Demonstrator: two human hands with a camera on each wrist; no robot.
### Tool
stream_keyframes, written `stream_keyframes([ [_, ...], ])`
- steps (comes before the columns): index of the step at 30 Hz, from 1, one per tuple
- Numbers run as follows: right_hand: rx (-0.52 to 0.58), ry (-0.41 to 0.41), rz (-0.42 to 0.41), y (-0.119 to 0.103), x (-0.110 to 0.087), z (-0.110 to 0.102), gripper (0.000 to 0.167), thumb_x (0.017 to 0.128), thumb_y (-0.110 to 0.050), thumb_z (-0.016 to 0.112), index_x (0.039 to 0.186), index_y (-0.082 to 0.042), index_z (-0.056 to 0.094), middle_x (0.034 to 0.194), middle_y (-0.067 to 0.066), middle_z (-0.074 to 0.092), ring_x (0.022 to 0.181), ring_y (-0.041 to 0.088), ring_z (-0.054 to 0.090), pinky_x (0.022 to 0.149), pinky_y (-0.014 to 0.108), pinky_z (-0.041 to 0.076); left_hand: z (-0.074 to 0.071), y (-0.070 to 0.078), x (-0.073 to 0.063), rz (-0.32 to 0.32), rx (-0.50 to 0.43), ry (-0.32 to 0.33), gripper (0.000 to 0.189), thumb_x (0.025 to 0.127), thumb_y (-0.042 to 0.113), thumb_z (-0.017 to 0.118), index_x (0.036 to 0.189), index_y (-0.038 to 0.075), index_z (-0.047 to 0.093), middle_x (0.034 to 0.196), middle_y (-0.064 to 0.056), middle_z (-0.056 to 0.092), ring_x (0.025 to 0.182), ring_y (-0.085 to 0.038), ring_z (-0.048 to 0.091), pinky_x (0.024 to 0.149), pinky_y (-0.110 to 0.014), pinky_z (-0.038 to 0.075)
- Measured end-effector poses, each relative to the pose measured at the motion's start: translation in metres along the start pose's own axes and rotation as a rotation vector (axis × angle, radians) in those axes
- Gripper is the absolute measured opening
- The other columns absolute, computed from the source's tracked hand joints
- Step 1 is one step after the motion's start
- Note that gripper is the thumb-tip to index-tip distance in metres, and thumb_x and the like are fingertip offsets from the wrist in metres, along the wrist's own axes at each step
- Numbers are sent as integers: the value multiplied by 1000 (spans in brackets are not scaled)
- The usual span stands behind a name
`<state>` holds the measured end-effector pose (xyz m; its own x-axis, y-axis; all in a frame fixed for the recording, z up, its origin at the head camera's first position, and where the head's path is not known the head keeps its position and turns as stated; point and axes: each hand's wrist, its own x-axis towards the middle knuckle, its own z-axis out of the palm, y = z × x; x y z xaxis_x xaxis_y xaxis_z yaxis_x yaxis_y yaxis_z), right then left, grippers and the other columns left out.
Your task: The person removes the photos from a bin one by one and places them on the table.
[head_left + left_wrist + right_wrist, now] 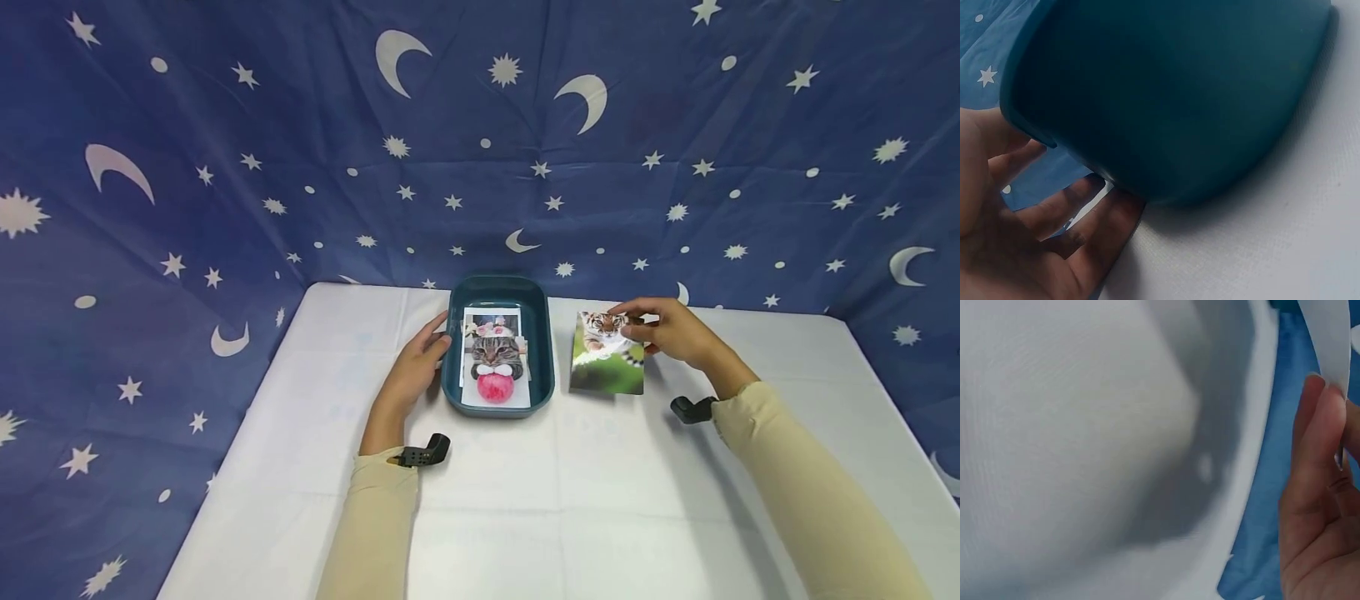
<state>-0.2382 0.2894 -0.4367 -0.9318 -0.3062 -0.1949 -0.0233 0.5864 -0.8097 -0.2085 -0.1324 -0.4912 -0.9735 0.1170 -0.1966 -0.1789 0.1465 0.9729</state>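
A dark teal tray (498, 412) stands on the white cloth. Inside it lies a small stack of photo cards, the top one a cat photo (491, 358) with a pink ball. At the tray's left side is my left hand (411, 367), its fingers (1100, 234) spread and touching the outer wall and rim. To the right of the tray, my right hand (671, 329) pinches the upper right edge of a glossy tiger photo (607, 367) between thumb and fingers. The photo faces the head camera, tilted up; only its pale edge (1332, 337) shows in the right wrist view.
A white-covered table (525, 517) bears everything. Behind it and on the left hangs a blue cloth (480, 192) with white moons and stars, close to the table's far edge. Black wrist cameras (427, 450) sit on both cuffs.
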Motion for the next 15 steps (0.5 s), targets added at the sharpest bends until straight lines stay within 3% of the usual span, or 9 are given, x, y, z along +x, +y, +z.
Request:
stream_keyframes([
  [8,-49,56,29,22,20,10,37,95,-18,75,129,-7,67,116,19,59,81,20,64,64,36,61,-2,-2,-1,-3,-46,-31,49,107,28,52,154,39,44,154,-13,48,141,-29,50,117,-49,41],
  [15,-189,111,51,31,33,19,30,90,-22,80,116,-8,73,107,16,62,68,17,65,57,33,59,-2,-2,-1,-21,-39,-26,48,107,29,52,154,41,44,155,-11,46,142,-28,49,117,-49,41],
])
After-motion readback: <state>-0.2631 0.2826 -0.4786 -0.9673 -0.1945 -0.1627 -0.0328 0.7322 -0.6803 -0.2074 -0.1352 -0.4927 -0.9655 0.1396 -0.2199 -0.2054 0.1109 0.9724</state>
